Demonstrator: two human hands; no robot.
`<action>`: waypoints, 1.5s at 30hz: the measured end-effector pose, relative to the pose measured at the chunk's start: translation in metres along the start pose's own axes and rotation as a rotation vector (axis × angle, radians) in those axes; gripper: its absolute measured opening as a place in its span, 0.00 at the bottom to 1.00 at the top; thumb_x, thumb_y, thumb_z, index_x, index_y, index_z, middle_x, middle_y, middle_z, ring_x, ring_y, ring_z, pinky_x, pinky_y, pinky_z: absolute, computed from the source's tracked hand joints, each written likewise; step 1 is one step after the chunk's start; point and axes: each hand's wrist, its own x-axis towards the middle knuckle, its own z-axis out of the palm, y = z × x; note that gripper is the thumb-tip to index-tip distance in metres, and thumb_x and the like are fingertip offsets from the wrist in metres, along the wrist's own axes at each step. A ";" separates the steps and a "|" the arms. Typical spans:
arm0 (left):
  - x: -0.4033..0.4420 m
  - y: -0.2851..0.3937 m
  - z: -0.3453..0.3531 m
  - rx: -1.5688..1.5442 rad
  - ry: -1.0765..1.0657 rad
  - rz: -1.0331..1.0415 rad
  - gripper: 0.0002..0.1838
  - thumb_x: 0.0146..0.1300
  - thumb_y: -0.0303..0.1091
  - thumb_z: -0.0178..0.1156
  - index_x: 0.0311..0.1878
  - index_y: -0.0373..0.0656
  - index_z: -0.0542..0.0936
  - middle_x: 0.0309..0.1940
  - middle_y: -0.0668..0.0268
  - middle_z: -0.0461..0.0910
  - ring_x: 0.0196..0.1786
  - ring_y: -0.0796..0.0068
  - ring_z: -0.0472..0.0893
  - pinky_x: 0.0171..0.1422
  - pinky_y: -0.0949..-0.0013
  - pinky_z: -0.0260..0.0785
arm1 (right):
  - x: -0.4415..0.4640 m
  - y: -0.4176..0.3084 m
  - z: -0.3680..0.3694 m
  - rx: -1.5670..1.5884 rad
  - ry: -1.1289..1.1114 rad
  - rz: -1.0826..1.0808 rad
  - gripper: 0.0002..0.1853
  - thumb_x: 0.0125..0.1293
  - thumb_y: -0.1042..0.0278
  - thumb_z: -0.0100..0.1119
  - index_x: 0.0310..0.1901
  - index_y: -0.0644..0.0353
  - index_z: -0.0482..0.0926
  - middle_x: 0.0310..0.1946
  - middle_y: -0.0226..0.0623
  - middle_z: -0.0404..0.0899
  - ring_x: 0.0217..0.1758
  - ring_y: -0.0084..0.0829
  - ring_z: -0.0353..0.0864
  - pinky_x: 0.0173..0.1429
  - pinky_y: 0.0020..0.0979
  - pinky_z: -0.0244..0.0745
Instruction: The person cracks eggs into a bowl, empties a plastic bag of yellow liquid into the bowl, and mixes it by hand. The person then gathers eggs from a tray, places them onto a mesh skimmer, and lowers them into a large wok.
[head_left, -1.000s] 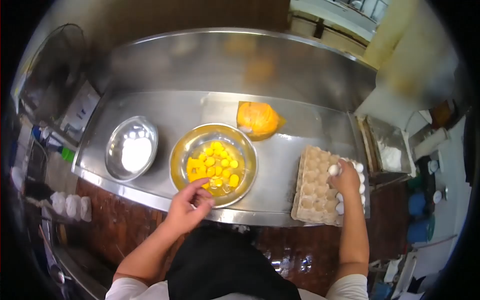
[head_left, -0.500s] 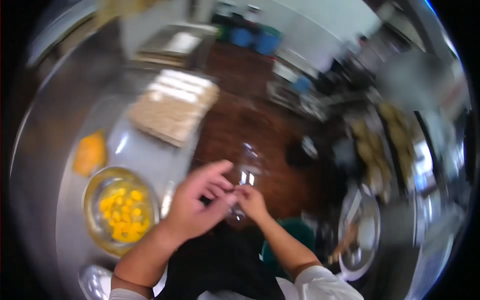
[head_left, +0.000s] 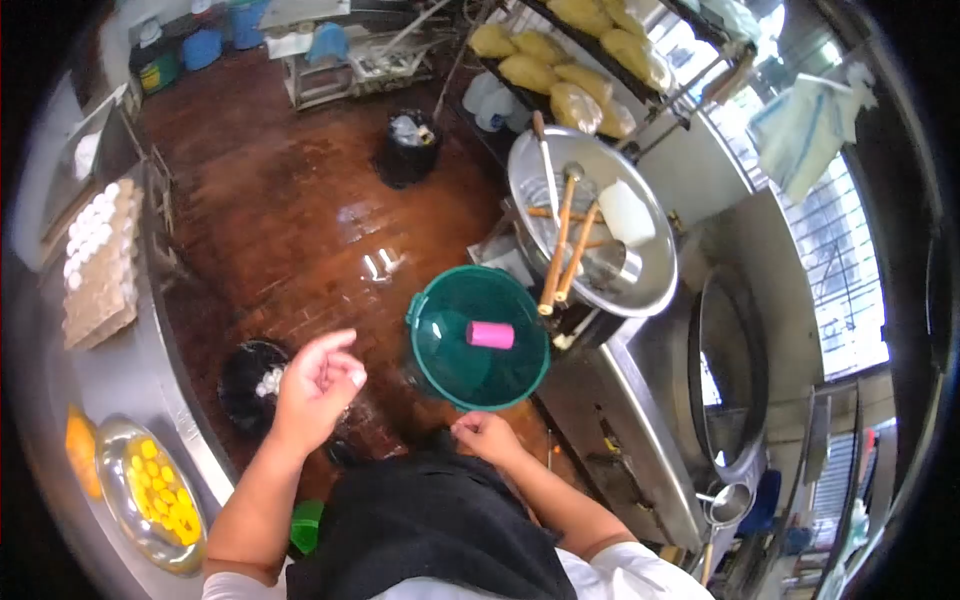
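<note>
My left hand (head_left: 318, 388) is raised in front of me with its fingers loosely curled and apart, holding nothing. Below it stands a black bin (head_left: 240, 388) with white eggshells in it. My right hand (head_left: 488, 438) is close to my black apron (head_left: 430, 520), its fingers curled together with nothing visible in them. Just beyond that hand is a green bucket (head_left: 480, 385) with a pink cylinder-shaped item (head_left: 490, 335) in it. On the steel counter at left, a metal bowl (head_left: 118, 505) holds many egg yolks. Farther along lies a cardboard egg tray (head_left: 100, 298) with white eggs (head_left: 92, 232).
A large metal basin (head_left: 660, 285) with wooden-handled tools is at right, near a wide wok (head_left: 705, 400). Filled yellowish bags (head_left: 560, 80) sit on a rack. An orange item (head_left: 82, 450) lies beside the bowl. The red-brown floor (head_left: 300, 200) looks wet.
My hands were together and have moved apart. My view has turned right, bringing the green bucket and basin nearer the middle while the counter shifts left.
</note>
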 end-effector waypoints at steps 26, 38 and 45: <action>-0.192 -0.240 0.171 0.137 0.747 -0.727 0.23 0.63 0.36 0.69 0.58 0.37 0.76 0.32 0.68 0.82 0.36 0.83 0.80 0.46 0.74 0.73 | 0.407 0.309 -0.055 0.650 0.311 0.578 0.16 0.54 0.60 0.71 0.38 0.64 0.83 0.37 0.38 0.82 0.33 0.34 0.81 0.33 0.39 0.77; -0.077 -0.270 0.106 -0.239 0.646 -0.797 0.44 0.64 0.64 0.57 0.73 0.41 0.62 0.66 0.54 0.71 0.63 0.60 0.75 0.65 0.56 0.69 | 0.232 0.150 -0.073 -0.572 -0.033 -0.774 0.10 0.51 0.62 0.72 0.28 0.54 0.80 0.30 0.39 0.81 0.37 0.45 0.81 0.43 0.42 0.76; 0.004 -0.345 0.099 -0.848 0.674 -0.572 0.30 0.62 0.50 0.61 0.64 0.45 0.71 0.65 0.55 0.69 0.63 0.55 0.73 0.64 0.48 0.69 | 0.137 0.030 -0.029 -0.738 -0.418 -1.028 0.20 0.54 0.41 0.67 0.23 0.51 0.80 0.22 0.37 0.80 0.27 0.41 0.83 0.30 0.42 0.76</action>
